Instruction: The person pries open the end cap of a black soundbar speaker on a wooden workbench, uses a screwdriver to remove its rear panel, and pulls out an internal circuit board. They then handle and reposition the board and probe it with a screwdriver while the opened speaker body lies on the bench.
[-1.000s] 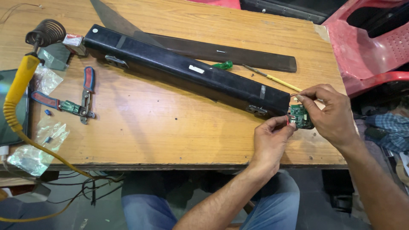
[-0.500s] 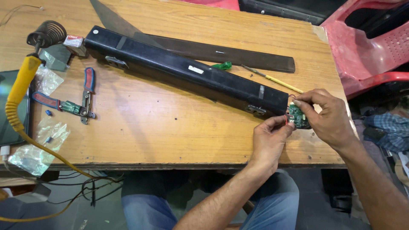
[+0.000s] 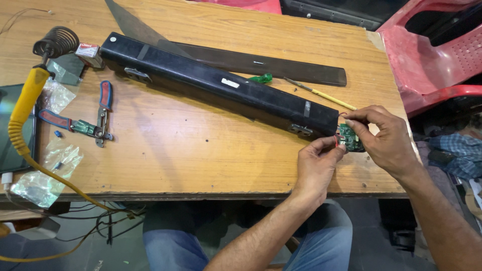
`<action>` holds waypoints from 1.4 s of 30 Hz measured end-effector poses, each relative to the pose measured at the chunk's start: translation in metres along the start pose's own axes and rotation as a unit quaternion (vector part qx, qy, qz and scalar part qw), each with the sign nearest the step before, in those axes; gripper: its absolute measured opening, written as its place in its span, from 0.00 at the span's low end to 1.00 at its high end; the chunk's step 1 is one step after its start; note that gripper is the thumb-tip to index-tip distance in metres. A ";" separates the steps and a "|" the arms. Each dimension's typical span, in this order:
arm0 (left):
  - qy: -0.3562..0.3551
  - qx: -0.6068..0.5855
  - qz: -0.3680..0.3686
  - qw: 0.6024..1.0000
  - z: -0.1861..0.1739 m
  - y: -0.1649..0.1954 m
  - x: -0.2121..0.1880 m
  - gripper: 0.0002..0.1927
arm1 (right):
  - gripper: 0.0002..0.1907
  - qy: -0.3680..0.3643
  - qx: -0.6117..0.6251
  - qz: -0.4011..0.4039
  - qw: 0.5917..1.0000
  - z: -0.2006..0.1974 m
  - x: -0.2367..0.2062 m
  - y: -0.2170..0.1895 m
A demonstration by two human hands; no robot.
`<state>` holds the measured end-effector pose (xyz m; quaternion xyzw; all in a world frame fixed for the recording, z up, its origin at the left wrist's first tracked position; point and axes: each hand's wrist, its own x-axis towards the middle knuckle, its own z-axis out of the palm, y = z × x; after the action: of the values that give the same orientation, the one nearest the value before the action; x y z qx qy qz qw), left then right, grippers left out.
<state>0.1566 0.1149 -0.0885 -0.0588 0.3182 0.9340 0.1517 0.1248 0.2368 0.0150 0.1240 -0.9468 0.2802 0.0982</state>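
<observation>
Wooden table (image 3: 201, 150): my work surface. Long black casing (image 3: 221, 88): lies diagonally across it, its near end just beside my hands. Flat dark panel (image 3: 261, 65): behind the casing. Yellow-handled soldering iron (image 3: 22, 110) and red-handled pliers (image 3: 100, 113): at the left, well apart from my hands. Yellow screwdriver (image 3: 321, 94): behind the casing's near end. My right hand (image 3: 384, 140): fingers curled around the small green circuit board (image 3: 350, 138), gripping it at the casing's end. My left hand (image 3: 315, 168): thumb and forefinger pinched on the board's left edge, where a red wire shows.
</observation>
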 end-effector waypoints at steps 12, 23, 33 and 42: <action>0.006 -0.024 0.018 1.000 0.000 -0.011 0.006 0.12 | 0.09 0.063 -0.158 -0.093 0.981 -0.010 -0.026 -0.024; 0.020 -0.014 0.033 0.999 0.002 -0.012 0.004 0.12 | 0.11 -0.062 -0.212 -0.108 0.969 -0.009 -0.017 -0.021; 0.034 0.006 0.036 0.999 0.000 -0.017 0.005 0.13 | 0.11 -0.080 -0.276 -0.084 0.954 -0.006 -0.016 -0.031; 0.037 0.005 0.042 0.998 -0.001 -0.018 0.007 0.15 | 0.12 -0.142 -0.281 -0.029 0.949 -0.012 0.003 -0.034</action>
<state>0.1556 0.1295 -0.1007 -0.0787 0.3299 0.9353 0.1009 0.1335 0.2153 0.0428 0.1574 -0.9873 -0.0207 0.0013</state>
